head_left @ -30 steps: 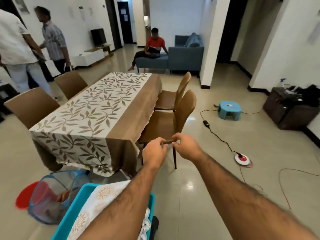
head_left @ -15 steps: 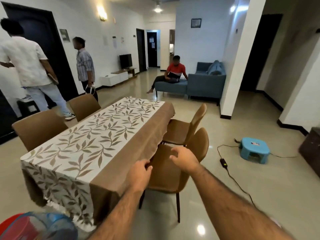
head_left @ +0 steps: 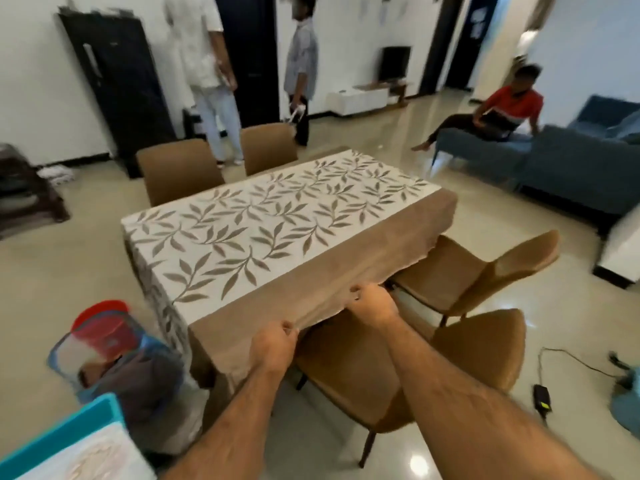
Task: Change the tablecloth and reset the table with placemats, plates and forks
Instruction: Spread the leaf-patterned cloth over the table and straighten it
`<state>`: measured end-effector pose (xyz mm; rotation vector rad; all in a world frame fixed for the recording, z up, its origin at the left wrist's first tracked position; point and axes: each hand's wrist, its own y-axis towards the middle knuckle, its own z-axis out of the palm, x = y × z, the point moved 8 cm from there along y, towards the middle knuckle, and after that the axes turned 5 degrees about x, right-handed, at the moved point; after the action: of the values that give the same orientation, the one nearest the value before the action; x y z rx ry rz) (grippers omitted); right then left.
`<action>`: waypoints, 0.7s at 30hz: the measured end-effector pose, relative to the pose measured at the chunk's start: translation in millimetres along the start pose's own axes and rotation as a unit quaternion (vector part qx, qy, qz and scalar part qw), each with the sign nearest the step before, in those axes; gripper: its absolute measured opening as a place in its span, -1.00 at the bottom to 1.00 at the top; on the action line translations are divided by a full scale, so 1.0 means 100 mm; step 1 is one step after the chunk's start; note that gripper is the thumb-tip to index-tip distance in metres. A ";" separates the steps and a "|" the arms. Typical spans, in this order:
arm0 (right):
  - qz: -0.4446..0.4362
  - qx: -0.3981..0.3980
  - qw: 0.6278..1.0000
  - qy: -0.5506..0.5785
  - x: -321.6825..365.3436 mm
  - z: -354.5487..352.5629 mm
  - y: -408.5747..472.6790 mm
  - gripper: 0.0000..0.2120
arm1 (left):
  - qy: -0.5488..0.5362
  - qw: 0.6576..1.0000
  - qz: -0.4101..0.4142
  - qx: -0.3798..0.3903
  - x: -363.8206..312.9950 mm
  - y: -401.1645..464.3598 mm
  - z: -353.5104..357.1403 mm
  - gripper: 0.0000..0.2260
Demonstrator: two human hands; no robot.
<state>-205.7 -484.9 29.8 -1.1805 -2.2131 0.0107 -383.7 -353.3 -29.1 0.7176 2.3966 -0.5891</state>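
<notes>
Brown cloth border is pinched in both hands: the left hand (head_left: 273, 348) and right hand (head_left: 372, 303) each hold the hanging hem of the leaf-patterned tablecloth (head_left: 263, 226), which covers the table on its near long side. Nothing sits on it, so it looks ready to come off. A steady, even pull toward the body, both hands lifting together, should slide it free without snagging the near chair (head_left: 408, 372) tucked just below. A mesh basket (head_left: 114, 355) stands beside the table corner.
</notes>
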 end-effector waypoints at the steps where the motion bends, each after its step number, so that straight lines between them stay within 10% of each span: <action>1: 0.000 0.022 1.000 0.001 0.03 0.11 0.17 -0.69 | -0.009 1.000 -0.023 -0.001 0.08 0.09 0.05 -0.83; 21: -0.265 0.137 0.887 -0.352 0.00 1.58 2.17 -0.78 | 0.196 0.977 -0.068 0.044 0.78 1.26 0.79 -0.81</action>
<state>-126.3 -311.7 -160.0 -0.3993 -2.9694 0.5921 -331.5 -273.4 -166.7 0.7691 2.8169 -0.6623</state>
